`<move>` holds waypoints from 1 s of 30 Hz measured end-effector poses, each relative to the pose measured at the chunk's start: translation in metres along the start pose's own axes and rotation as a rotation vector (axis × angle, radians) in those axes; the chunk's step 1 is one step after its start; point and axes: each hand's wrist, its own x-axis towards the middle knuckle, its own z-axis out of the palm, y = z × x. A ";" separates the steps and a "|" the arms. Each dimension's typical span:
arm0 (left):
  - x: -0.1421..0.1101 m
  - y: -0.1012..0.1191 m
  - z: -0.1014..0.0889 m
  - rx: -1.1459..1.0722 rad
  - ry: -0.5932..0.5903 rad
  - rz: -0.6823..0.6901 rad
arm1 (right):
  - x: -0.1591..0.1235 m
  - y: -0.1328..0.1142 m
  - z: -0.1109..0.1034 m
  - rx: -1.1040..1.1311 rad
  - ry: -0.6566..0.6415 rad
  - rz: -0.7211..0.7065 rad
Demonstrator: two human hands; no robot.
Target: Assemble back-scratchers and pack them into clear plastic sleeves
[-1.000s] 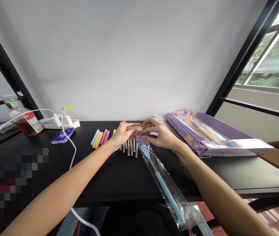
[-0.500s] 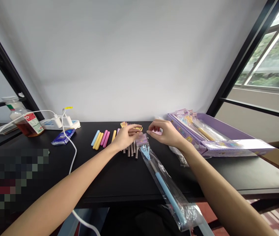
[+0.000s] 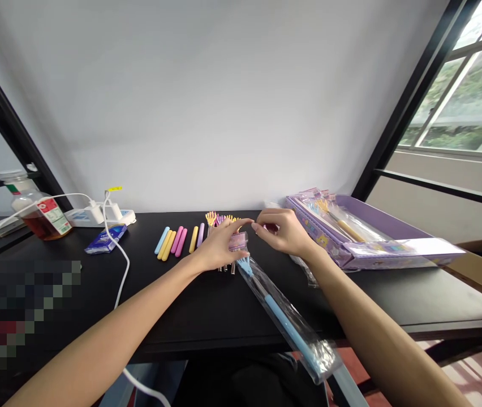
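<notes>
A blue back scratcher (image 3: 291, 328) lies slantwise in a clear plastic bag, its claw end up by my left hand and its handle end over the table's front edge. My left hand (image 3: 218, 247) is at the bag's purple header label (image 3: 237, 241), thumb and index finger spread apart, the thumb over the scratcher's claw. My right hand (image 3: 283, 230) is closed in a pinch close to my left index fingertip; what it pinches, if anything, is too small to make out. Partly hidden behind my left hand are several metal-stemmed scratcher heads (image 3: 211, 217).
Several coloured handles (image 3: 167, 244) lie left of my hands. A purple box (image 3: 397, 254) with bagged scratchers stands at right. Further left are a blue packet (image 3: 106, 239), a power strip (image 3: 80, 217) with a white cable (image 3: 127, 265), and a bottle (image 3: 48, 217) of brown liquid.
Both hands were together at the bag's top; my right hand then drew away to the right. My left thumb and index finger have spread apart, and the bag's lower end has shifted slightly.
</notes>
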 end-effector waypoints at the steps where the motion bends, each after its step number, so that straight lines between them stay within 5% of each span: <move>1: 0.000 0.000 0.001 -0.012 0.006 0.002 | 0.000 0.000 0.000 0.061 -0.049 0.068; 6: 0.003 0.000 0.002 -0.106 0.148 -0.049 | 0.000 0.008 0.000 0.181 -0.414 0.247; 10: 0.006 0.003 -0.004 -0.255 0.367 -0.147 | 0.000 0.011 0.002 0.194 -0.512 0.341; 18: 0.012 0.006 -0.020 -0.597 0.773 -0.172 | 0.003 -0.002 0.002 0.652 -0.761 0.424; 24: 0.012 0.010 -0.018 -1.011 0.656 -0.271 | 0.004 -0.002 0.002 0.685 -0.673 0.492; 30: 0.010 0.017 -0.010 -1.052 0.553 -0.282 | 0.003 0.001 -0.001 0.626 -0.625 0.446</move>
